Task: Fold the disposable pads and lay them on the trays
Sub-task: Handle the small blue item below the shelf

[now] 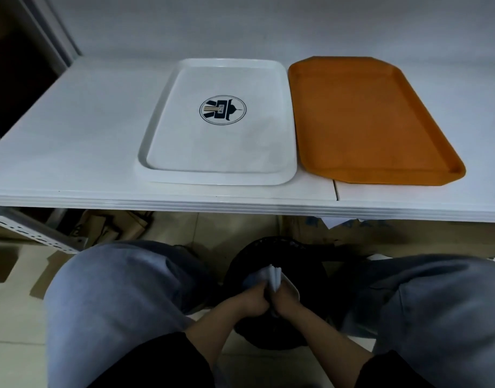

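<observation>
A small stack of white disposable pads (274, 278) stands on edge between the two hands, low between the person's knees and above a dark round bin (271, 256). Several thin layers show at its top edge, but their number cannot be counted, and its lower part is hidden inside the fingers. The left hand (250, 302) and the right hand (288, 302) are pressed together knuckle to knuckle, each with its fingers curled round the stack from its own side. Well beyond the hands, on a white table (72, 152), lie two trays just beside each other: one white tray (167, 113) with a round dark emblem beyond the left hand, one orange tray (375, 121) beyond the right.
</observation>
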A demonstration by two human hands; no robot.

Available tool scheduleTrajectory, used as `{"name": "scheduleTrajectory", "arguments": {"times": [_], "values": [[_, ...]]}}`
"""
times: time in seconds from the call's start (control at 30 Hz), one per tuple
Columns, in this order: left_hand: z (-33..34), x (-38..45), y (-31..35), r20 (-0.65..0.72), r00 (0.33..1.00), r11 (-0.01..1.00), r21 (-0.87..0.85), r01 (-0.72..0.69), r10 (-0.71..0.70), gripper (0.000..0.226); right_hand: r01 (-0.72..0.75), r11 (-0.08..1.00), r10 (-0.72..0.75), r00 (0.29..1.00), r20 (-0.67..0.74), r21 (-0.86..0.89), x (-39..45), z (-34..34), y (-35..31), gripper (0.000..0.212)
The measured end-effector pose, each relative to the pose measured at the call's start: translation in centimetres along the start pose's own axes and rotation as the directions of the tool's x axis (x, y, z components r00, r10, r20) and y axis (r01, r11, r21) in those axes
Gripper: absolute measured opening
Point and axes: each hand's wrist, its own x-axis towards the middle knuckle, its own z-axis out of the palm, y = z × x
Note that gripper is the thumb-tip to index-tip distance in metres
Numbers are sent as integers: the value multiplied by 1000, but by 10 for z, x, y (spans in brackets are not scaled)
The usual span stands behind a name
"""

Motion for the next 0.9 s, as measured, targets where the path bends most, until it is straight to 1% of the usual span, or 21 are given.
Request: {"name": "scheduleTrajectory", "arguments": {"times": [0.07,0.13,0.2,0.27,0.33,0.37,0.43,0.47,0.5,0.53,0.6,0.67,0.77,0.83,0.9], "values": [[2,5,0,35,999,1000,1,-4,4,48,-32,992,32,999,-2,122,4,3,4,62],[2,9,1,52,999,1000,1,-17,17,53,-89,982,89,996,10,165,8,4,3,66],[3,9,2,67,998,1000,-13,-4,4,50,-136,981,134,991,25,137,13,6,5,61],[5,11,0,36,999,1000,-24,3,-2,47,-96,988,96,995,3,119,16,9,9,52],[7,8,1,37,999,999,-39,-8,9,45,-75,989,79,997,-23,128,12,9,10,44],[8,8,0,49,998,999,-40,-26,28,47,-69,988,74,997,-30,135,12,8,15,41],[10,7,-3,49,997,997,-39,-61,63,61,-66,990,77,994,-79,127,12,7,18,42],[10,7,-3,49,997,998,-39,-58,60,69,-58,992,69,992,-102,108,13,6,20,43],[10,7,-5,65,997,998,-40,-48,50,72,-58,992,71,991,-115,110,13,6,21,45],[10,8,-6,81,996,998,-47,-28,32,70,-66,992,77,992,-99,112,13,5,21,46],[11,9,-5,116,993,999,-28,30,-27,56,-97,992,99,995,-15,86,12,6,20,45],[12,10,-5,105,993,998,-14,54,-52,47,-137,989,134,990,53,62,13,5,21,42],[14,11,-6,103,993,999,11,53,-53,43,-166,985,163,984,77,37,11,1,17,39],[13,11,-5,69,995,997,3,73,-73,41,-163,986,161,983,87,17,11,-2,15,35],[10,8,-2,25,996,996,-28,82,-81,45,-151,989,151,984,92,-9,6,-6,10,33]]}}
